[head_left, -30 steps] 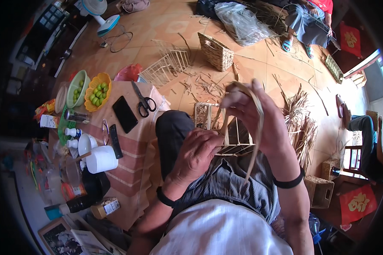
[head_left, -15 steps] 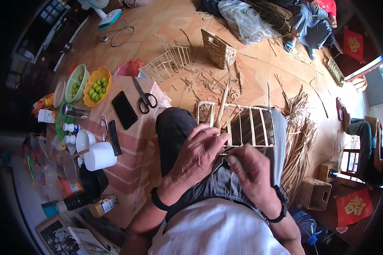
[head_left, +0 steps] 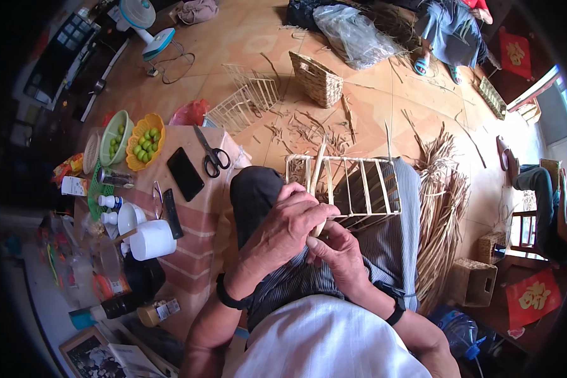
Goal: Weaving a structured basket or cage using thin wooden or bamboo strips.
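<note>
A rectangular basket frame [head_left: 372, 214] of pale bars rests across my thighs. Flat dried plant strips stand up at its left side, the widest of them a tan strip [head_left: 319, 167]. My left hand [head_left: 288, 223] is closed at the frame's near left corner, its fingers pressed about the base of this strip. Just right of it and a little nearer to me, my right hand [head_left: 345, 259] pinches a pale piece of strip below the left fingertips. The hands nearly touch, and the fingers hide where the strip meets the frame.
On the left, a cloth-covered table [head_left: 192, 252] carries scissors [head_left: 215, 162], a phone [head_left: 185, 174] and bowls of green fruit [head_left: 146, 142]. A bundle of dried strips [head_left: 438, 233] lies right of my knee. Ahead stand a woven basket [head_left: 324, 80] and a bare frame [head_left: 249, 101]. Other people sit farther off.
My right hand has moved left and in under my left hand, and now pinches the strip. The frame has shifted slightly left in view, and the upright strip leans less.
</note>
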`<state>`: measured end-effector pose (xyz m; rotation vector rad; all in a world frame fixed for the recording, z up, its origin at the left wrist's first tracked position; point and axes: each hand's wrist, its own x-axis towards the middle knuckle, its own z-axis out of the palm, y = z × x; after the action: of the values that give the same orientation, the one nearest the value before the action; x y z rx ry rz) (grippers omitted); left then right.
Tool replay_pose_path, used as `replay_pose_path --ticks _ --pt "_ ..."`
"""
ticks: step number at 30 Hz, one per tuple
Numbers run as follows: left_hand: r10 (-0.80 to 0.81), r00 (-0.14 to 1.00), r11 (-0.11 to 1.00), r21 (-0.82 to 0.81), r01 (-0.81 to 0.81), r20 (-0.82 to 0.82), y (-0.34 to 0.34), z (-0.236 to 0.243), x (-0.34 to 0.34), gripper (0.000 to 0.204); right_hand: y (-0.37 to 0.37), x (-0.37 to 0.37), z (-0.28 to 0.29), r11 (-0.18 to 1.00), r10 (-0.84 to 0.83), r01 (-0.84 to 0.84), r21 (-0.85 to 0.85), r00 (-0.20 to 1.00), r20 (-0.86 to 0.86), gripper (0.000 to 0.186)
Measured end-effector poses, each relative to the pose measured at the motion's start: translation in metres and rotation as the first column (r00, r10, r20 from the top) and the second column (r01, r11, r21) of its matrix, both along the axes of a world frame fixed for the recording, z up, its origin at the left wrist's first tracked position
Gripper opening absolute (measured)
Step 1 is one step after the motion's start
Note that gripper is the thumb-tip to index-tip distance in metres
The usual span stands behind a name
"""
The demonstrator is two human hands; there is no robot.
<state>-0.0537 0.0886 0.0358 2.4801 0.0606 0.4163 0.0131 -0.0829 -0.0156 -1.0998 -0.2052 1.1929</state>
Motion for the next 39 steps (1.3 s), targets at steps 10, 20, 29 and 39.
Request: replay_pose_path --ticks 10,20,29,39 --pt "0.052 0.997 0.998 -0.033 -0.054 -0.064 -0.002 0.002 0.0 0.032 -0.01 -0.006 0.01 0.995 -0.096 0.096 0.02 0.995 0.02 0.053" --pt "0.034 0.999 0.999 -0.039 -0.036 -0.038 0.0 0.005 0.001 0.033 0.015 -0.009 0.01 0.989 -0.151 0.15 -0.016 0.983 -0.103 0.02" --pt "-0.007 0.999 1.0 -0.018 0.006 -0.05 0.001 0.003 -0.001 0.028 -0.014 0.013 0.015 0.947 0.233 -0.036 -0.318 0.76 0.607 0.011" --pt "-0.038 0.999 0.999 -0.016 0.038 -0.003 0.006 0.0 -0.001 0.025 -0.063 0.032 0.041 0.947 0.304 -0.284 -0.151 0.943 0.134 0.028"
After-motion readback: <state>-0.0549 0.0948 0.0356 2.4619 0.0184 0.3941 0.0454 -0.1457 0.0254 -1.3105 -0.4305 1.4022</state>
